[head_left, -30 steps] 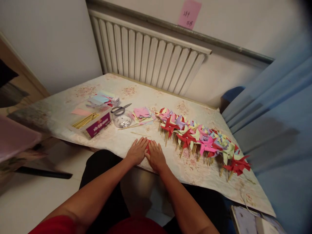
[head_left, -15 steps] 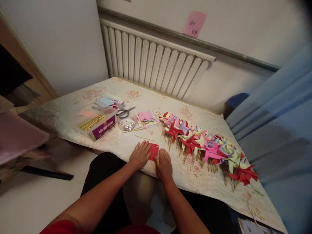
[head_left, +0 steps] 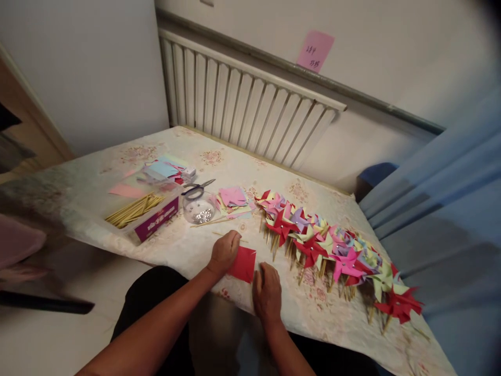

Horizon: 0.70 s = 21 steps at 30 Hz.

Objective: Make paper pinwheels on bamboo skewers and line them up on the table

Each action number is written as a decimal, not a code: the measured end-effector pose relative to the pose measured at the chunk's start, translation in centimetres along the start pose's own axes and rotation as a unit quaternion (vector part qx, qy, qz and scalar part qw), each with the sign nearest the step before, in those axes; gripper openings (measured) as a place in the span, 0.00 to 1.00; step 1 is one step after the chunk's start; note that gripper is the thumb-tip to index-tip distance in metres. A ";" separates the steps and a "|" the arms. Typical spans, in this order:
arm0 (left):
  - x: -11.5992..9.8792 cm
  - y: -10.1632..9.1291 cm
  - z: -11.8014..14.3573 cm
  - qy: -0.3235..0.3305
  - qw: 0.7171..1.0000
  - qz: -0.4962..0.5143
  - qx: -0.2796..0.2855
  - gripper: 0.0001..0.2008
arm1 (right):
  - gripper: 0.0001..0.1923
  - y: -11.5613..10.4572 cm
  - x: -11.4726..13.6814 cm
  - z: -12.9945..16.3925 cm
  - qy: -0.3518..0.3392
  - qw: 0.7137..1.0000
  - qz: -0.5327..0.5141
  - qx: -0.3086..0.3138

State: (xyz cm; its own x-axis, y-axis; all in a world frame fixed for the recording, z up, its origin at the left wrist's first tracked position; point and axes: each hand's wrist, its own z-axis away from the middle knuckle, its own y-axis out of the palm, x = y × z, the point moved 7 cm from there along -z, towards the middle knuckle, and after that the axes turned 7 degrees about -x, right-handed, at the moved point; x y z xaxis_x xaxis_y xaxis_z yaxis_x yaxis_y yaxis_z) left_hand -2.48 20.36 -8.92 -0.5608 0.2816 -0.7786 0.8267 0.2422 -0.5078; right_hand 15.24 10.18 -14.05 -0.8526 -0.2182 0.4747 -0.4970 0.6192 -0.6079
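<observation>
A red paper square (head_left: 243,265) with slits cut in from its corners lies near the table's front edge. My left hand (head_left: 225,253) is closed at the paper's left side, covering that edge, its fingers curled and partly hidden. Just right of the square, my right hand (head_left: 267,290) rests with fingers bent inward, apart from the paper; whatever they may hold is hidden. Beyond my left hand lies a thin stick (head_left: 217,233). Farther back are a clear bowl of small shiny pieces (head_left: 200,213) and a stack of coloured cut papers (head_left: 233,197).
Rows of paper pinwheels on sticks (head_left: 311,251) stand on the right. At left is a plastic box of sticks (head_left: 156,223), with dark-handled scissors (head_left: 194,193) and more coloured paper (head_left: 163,168) behind it. A radiator (head_left: 235,99) lines the wall; a blue curtain (head_left: 442,209) hangs right.
My left hand has gone from lying flat on the red paper to closed at its left side. My right hand has come away from the paper's right edge. The view has shifted slightly.
</observation>
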 end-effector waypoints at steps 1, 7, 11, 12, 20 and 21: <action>-0.1 0.1 -0.7 -0.004 1.000 0.014 0.002 0.15 | 0.15 0.0 0.0 0.0 0.001 1.000 0.001 0.000; 0.9 0.9 -3.7 -0.025 0.997 0.062 0.024 0.13 | 0.16 0.0 -0.1 0.2 0.005 1.000 0.010 -0.003; 1.9 1.1 -4.6 -0.045 0.995 0.084 0.017 0.13 | 0.15 -0.1 -0.1 0.1 0.005 1.000 0.018 -0.004; 2.0 1.1 -4.7 -0.051 0.994 0.094 0.016 0.13 | 0.15 -0.1 0.0 0.1 0.006 1.000 0.019 -0.004; 3.5 1.0 -5.7 -0.143 0.978 0.149 0.032 0.11 | 0.13 -1.2 0.5 -0.5 0.027 0.999 0.000 -0.026; 3.7 1.0 -5.8 -0.149 0.976 0.155 0.031 0.11 | 0.12 -1.6 0.7 -1.0 0.025 0.999 -0.004 -0.036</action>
State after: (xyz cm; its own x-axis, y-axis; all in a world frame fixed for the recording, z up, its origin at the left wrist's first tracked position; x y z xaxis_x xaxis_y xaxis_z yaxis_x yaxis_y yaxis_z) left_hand -3.96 26.98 -10.16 -0.2526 0.0479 -0.9664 0.9611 0.1280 -0.2449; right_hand 15.53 9.78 -12.14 -0.8390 -0.1861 0.5113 -0.4888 0.6705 -0.5580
